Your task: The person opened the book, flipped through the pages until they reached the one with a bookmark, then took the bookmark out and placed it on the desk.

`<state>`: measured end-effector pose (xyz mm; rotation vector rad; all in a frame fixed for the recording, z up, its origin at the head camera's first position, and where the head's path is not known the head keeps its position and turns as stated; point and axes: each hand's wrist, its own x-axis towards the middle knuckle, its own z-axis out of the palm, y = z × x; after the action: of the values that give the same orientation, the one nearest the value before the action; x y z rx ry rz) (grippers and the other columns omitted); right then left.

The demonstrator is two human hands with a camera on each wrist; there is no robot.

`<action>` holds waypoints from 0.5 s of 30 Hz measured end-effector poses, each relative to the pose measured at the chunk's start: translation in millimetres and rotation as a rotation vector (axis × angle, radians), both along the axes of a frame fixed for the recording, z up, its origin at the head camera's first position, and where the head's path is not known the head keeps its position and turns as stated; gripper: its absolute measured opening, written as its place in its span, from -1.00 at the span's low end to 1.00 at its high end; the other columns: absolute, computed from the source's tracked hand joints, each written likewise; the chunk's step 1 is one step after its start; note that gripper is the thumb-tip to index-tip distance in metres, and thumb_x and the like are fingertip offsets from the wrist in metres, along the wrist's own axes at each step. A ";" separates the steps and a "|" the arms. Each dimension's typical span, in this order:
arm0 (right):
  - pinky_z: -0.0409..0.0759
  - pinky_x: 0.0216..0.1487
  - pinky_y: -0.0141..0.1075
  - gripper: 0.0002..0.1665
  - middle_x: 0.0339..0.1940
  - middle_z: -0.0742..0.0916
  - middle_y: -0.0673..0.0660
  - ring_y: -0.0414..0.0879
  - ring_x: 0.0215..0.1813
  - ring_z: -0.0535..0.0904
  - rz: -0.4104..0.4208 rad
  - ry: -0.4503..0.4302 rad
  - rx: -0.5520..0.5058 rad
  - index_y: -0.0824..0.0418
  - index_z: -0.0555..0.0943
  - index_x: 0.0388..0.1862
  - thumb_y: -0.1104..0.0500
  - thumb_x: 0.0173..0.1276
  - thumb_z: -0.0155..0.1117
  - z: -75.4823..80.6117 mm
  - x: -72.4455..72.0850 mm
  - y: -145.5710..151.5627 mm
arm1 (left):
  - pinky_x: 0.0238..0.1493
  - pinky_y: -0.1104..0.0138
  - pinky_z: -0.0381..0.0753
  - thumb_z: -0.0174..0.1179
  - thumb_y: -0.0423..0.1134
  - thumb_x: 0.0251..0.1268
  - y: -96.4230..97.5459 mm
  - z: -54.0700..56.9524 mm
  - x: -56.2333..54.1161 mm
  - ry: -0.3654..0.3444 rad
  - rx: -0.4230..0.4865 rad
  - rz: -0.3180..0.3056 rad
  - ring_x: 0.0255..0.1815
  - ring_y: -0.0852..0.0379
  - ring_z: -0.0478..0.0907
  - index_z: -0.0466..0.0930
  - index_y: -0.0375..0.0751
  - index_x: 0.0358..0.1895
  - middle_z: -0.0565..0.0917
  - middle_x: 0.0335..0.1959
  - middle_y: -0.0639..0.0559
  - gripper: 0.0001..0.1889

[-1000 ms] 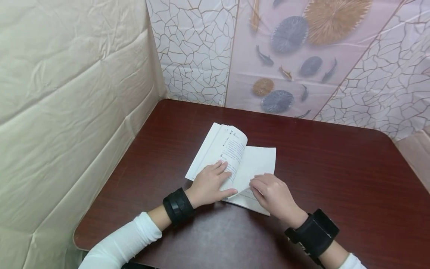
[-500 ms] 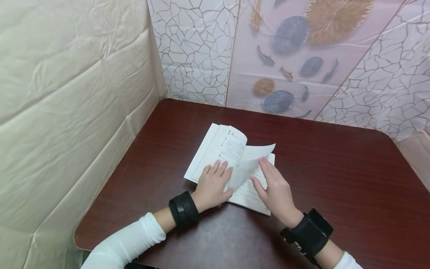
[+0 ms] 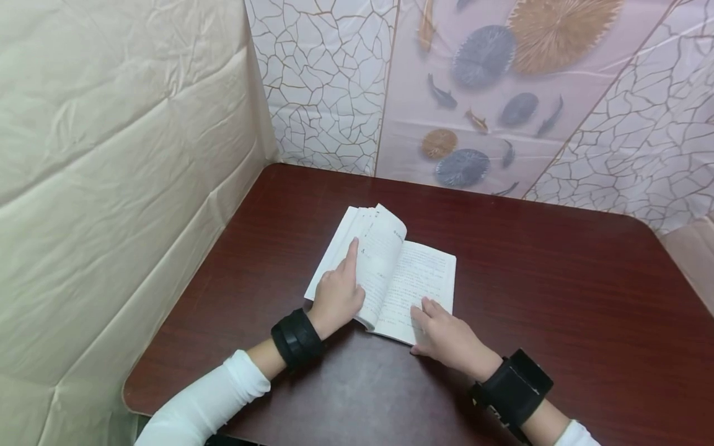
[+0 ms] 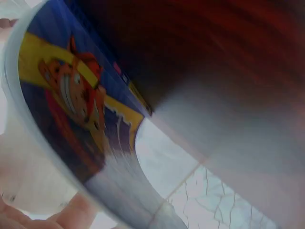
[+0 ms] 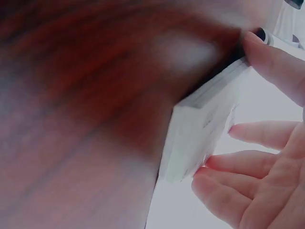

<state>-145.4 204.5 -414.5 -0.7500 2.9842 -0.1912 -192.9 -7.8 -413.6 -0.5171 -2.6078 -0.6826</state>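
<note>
An open book [image 3: 421, 266] lies tilted on the dark red table, its left block of pages bulging up in a curve. My left hand [image 3: 336, 297] rests on the left pages with the index finger straight along the paper. The left wrist view catches the book's cover [image 4: 78, 95], blue and yellow with a cartoon animal face, plus a few fingers [image 4: 78, 210] at the lower left. My right hand [image 3: 449, 337] is at the right page's lower corner, its fingers loosely extended over the paper. In the right wrist view the thumb [image 5: 271, 59] touches the book's edge.
The table [image 3: 552, 297] stretches around the book on all sides. A beige cloth wall [image 3: 139, 155] stands at the left, and a patterned curtain [image 3: 329, 87] hangs behind the table's far edge. Black bands [image 3: 298, 339] circle both wrists.
The loose page under my right hand has turned over to the left. My right hand has dropped to the lower right corner. My left hand has shifted left, index finger now pointing up the page.
</note>
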 end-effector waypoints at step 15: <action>0.54 -0.14 -0.18 -0.36 0.00 0.58 0.32 0.09 0.04 0.53 0.068 0.023 -0.012 0.27 0.55 -0.05 -0.04 -0.10 0.40 1.1 -3.2 4.1 | 0.08 0.18 0.39 0.05 -0.52 -0.02 -3.4 -2.6 0.0 -0.044 -0.245 -0.259 0.21 -0.02 0.35 0.56 -0.14 -0.03 0.47 0.13 -0.10 -0.58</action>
<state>-148.6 208.6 -413.5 -0.8587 2.9763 -0.1992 -192.9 -11.1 -416.2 -0.9366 -2.7088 -0.4552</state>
